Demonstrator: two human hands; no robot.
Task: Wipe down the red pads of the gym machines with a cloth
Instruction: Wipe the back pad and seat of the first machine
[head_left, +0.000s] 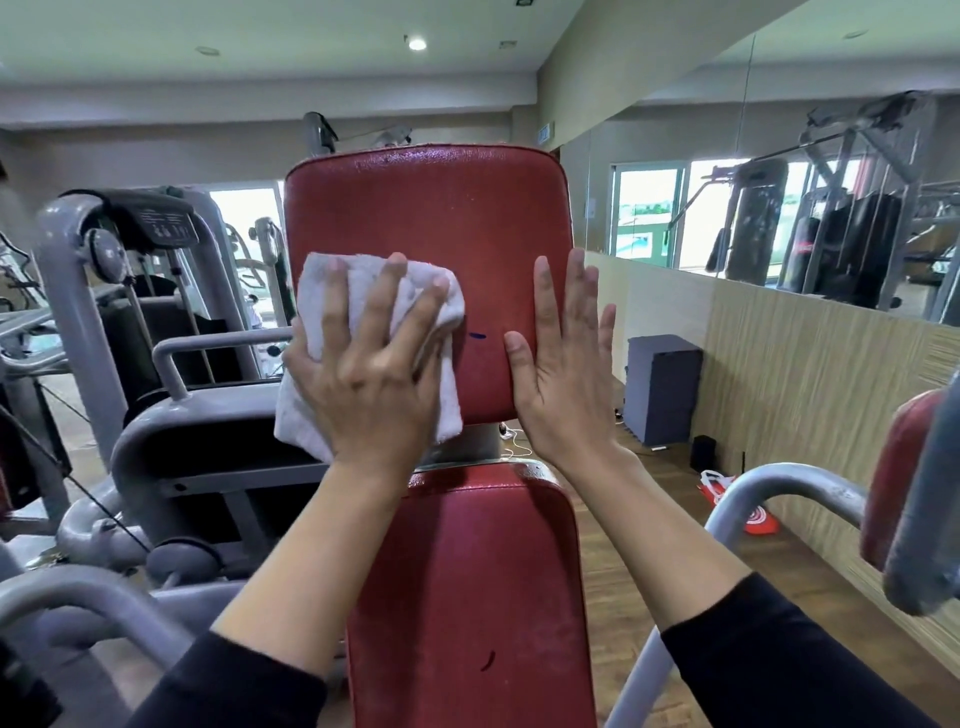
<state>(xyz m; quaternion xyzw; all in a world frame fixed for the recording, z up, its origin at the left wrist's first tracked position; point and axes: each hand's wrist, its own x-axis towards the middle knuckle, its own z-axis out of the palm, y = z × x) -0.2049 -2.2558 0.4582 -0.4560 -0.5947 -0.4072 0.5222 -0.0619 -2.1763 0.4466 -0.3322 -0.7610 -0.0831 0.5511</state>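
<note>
Black sleeves (779, 665) frame the near edge, and between the forearms runs the seat pad (467, 597), red, scuffed pale and carrying a small dark mark. Beyond it stands the upright back pad (426, 208), where the work is now.

The left hand (374, 374) lies flat with fingers spread and straight, pressing the white cloth (322, 280) against the pad's lower left. The cloth is bunched, and part of it hangs past the pad's left edge. The right hand (561, 374) is flat too, fingers straight and close together, resting on the pad's right edge and holding nothing.

Since the cloth is pinned by the hand rather than gripped, a quick stroke could probably slide the hand over it and drop it into the grey frame on the left. The loose flap may also snag on the worn edge. The strip under the right hand will likely go unwiped unless that hand shifts, and so may the short blue mark (477, 336) between the hands. A far-right pad (898, 467) looks easy to overlook.
</note>
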